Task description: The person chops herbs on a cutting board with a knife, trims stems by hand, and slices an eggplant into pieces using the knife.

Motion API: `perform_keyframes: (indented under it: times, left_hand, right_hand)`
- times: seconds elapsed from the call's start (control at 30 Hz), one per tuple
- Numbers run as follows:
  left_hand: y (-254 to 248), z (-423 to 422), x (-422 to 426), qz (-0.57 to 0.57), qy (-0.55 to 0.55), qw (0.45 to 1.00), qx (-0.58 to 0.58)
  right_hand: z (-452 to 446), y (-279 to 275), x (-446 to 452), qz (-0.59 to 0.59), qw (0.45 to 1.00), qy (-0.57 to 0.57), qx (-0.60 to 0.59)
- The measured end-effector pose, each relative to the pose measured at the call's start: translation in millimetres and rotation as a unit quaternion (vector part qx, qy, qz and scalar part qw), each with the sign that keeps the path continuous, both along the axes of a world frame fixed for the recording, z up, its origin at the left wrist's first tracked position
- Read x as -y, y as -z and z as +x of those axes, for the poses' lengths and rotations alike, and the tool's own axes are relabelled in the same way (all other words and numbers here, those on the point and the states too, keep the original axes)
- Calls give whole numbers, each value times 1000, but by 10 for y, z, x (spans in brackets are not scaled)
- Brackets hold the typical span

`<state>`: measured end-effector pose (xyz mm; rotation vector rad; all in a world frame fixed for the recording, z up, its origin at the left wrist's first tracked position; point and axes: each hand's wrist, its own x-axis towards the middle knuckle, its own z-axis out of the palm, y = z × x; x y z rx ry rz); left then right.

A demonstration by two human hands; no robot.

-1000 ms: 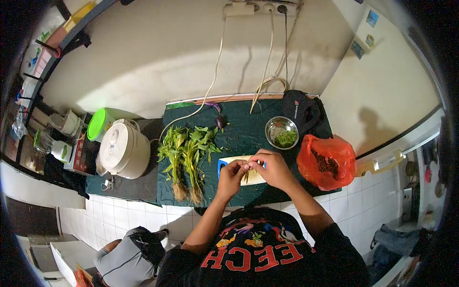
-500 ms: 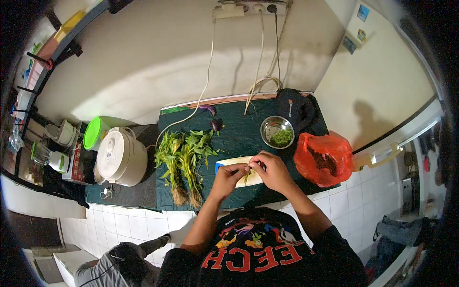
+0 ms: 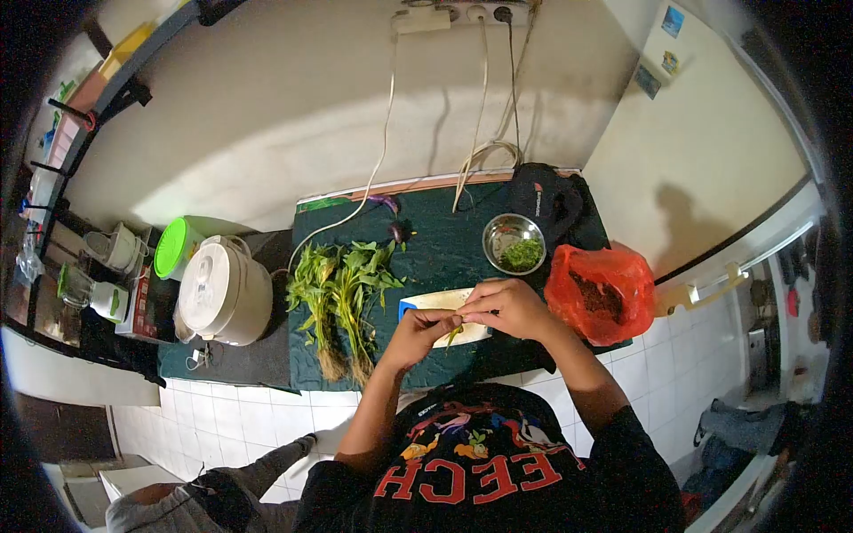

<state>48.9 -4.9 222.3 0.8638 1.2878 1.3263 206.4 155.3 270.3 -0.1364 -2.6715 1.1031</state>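
Note:
Over a white cutting board (image 3: pixel 444 300) with a blue end, my two hands meet fingertip to fingertip. My left hand (image 3: pixel 419 336) is closed in a pinch on a small piece of green stem (image 3: pixel 455 336), which hangs below the fingers. My right hand (image 3: pixel 508 309) is closed too, its thumb and fingertips pressed on the same stem. To the left lie two bunches of leafy greens (image 3: pixel 355 284) with roots attached. Past the board, a metal bowl (image 3: pixel 491 238) holds shredded greens (image 3: pixel 522 256).
A red plastic bag (image 3: pixel 569 311) with dark contents sits open at the right. Purple eggplants (image 3: pixel 397 233) lie at the back, with a black bag (image 3: pixel 542 200) behind the bowl. A white rice cooker (image 3: pixel 227 293) stands left. Another person (image 3: pixel 222 497) is at lower left.
My right hand has rolled over, its fingers now lying flatter and nearer the left fingertips. The other person at lower left has shifted a little leftward.

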Motion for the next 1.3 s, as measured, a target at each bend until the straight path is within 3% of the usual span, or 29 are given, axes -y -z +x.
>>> perform_keyframes:
  times: [0.23,0.3,0.43,0.5,0.73,0.83,0.9,0.93,0.97,1.0,1.07,1.17,1.23,1.27,1.3]
  left_hand:
    - [-108,74,52,38,3,997,-71]
    - [-192,127,55,15,-7,970,-242]
    - [-320,206,69,-26,-35,965,-258]
    - [-223,203,70,38,-62,959,-275]
    - [-106,7,171,54,-12,959,-279]
    - [-43,-60,190,-32,-15,962,-270]
    - [18,-61,223,-133,67,942,-301]
    - [71,2,237,-131,66,942,-301]
    - [140,121,237,-62,32,977,-202]
    - [183,228,207,6,-2,995,-98]
    - [169,441,140,43,-138,989,-6]
    - [410,496,95,69,-240,964,93]
    - [364,471,90,98,-263,957,80]
    - [332,446,94,127,-279,950,65]
    - [257,393,152,93,-251,960,86]
  right_hand:
    - [4,-23,53,143,987,-6,-74]
    - [9,-60,90,176,982,1,-69]
    - [30,-177,153,234,972,7,-33]
    - [47,-201,169,253,967,4,-26]
    - [97,-156,149,235,971,39,-12]
    - [98,-154,159,225,971,84,-9]
    - [73,-150,189,225,967,115,-10]
    - [55,-134,241,121,978,172,-6]
    - [28,-107,288,14,974,225,-1]
    - [-6,-16,328,16,975,222,-1]
    - [-69,280,449,-222,940,255,-34]
    - [-138,307,636,-348,908,230,-24]
    - [-164,332,723,-465,857,223,16]
    - [-165,377,730,-466,857,219,16]
    - [-162,389,726,-503,839,206,39]
